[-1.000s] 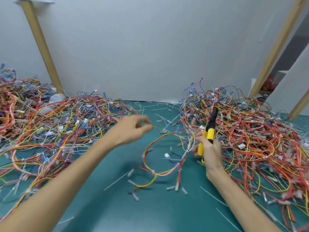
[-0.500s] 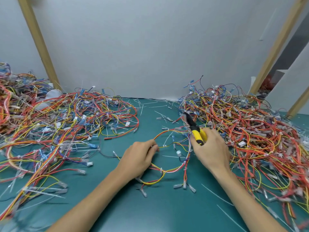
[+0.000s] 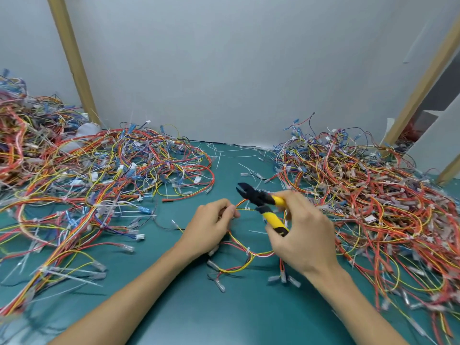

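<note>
I can read nothing here. The cutters (image 3: 263,207) in my right hand (image 3: 303,235) show no brand or number that I can make out (a dark patch low on one yellow handle is too blurred to tell). The wire harness (image 3: 249,253) that my left hand (image 3: 211,225) pinches carries only plain white ties and clear end sleeves. Any markings on the small white and blue connectors in the left pile (image 3: 99,183) and the right pile (image 3: 373,207) are too small and blurred to read.
</note>
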The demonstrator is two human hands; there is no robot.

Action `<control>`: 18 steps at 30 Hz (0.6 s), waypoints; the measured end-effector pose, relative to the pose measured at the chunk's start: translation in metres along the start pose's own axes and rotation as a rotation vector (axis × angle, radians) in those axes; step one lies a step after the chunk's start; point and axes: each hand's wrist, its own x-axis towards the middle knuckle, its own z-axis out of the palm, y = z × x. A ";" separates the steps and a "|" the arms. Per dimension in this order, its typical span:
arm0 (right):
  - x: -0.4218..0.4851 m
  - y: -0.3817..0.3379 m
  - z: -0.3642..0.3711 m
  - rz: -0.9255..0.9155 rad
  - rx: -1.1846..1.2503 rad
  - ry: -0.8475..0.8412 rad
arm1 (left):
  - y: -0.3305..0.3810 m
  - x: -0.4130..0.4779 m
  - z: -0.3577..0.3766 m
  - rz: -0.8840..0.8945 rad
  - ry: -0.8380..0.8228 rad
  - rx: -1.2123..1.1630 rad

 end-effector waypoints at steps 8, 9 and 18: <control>0.002 0.032 0.006 0.154 -0.154 -0.337 | 0.001 0.002 -0.003 -0.062 0.010 -0.182; 0.003 0.033 0.006 0.156 -0.163 -0.338 | 0.000 0.002 -0.003 -0.068 0.011 -0.191; 0.003 0.036 0.008 0.134 -0.378 -0.377 | 0.005 -0.002 -0.003 -0.007 0.009 -0.131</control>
